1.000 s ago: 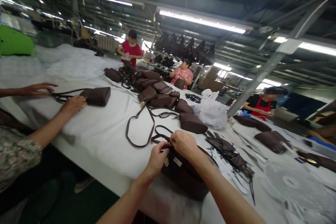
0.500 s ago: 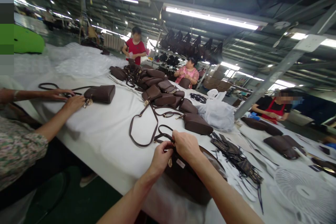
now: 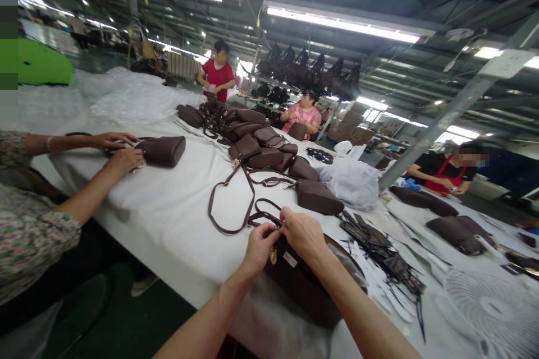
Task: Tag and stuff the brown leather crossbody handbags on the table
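A dark brown handbag (image 3: 311, 291) lies at the table's near edge, under my forearms. My left hand (image 3: 260, 245) pinches at the strap end on the bag's top left corner. My right hand (image 3: 301, 233) is closed at the same spot, its fingertips touching those of my left hand. What exactly lies between the fingertips is too small to tell. Just below them hang a gold charm (image 3: 273, 254) and, on the bag's side, a small pale label (image 3: 290, 259). The bag's thin strap (image 3: 269, 202) loops out beyond my hands.
A pile of brown bags (image 3: 263, 146) fills the table's middle. Black tags (image 3: 383, 252), a plastic bag (image 3: 351, 179) and a white fan (image 3: 492, 305) are on the right. At left, a co-worker's hands (image 3: 122, 157) touch another bag (image 3: 164, 151). More people work beyond.
My fingertips have drawn closer together at the strap end. The co-worker's hands at left have shifted nearer to their bag. The view has moved slightly.
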